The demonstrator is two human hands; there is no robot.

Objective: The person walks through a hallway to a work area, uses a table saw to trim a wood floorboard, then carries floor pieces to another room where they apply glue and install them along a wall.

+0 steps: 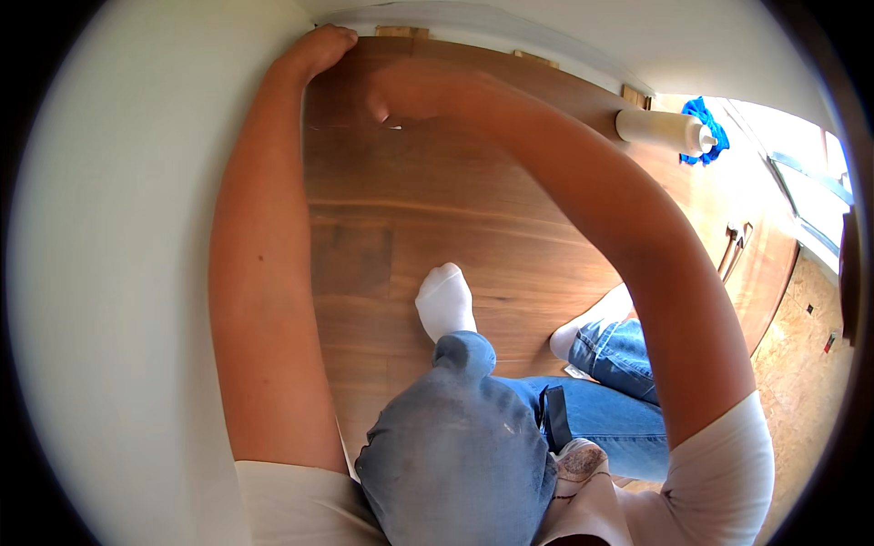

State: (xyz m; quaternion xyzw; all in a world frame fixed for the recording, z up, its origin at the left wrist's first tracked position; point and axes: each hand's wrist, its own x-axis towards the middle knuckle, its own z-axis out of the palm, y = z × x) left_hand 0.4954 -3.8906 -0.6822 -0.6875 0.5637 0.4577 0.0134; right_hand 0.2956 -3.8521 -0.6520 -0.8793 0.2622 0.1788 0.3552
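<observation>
My left hand [323, 50] is at the top left corner of the brown wood-look flooring [382, 182], fingers bent at the board's far edge by the white wall; its grip is unclear. My right hand [401, 91], blurred, reaches over the flooring just to the right of my left hand, its fingers curled downward and partly hidden. A small pale sliver [393, 127] shows on the boards beside its fingertips, too small to make out.
Wooden spacer blocks [401, 32] line the far wall. A cream squeeze bottle [660, 130] lies at right beside a blue cloth [701, 146]. Metal tools [728, 250], particle board [792, 355] and a bright window are farther right. My socked feet and jean-clad legs rest on the flooring.
</observation>
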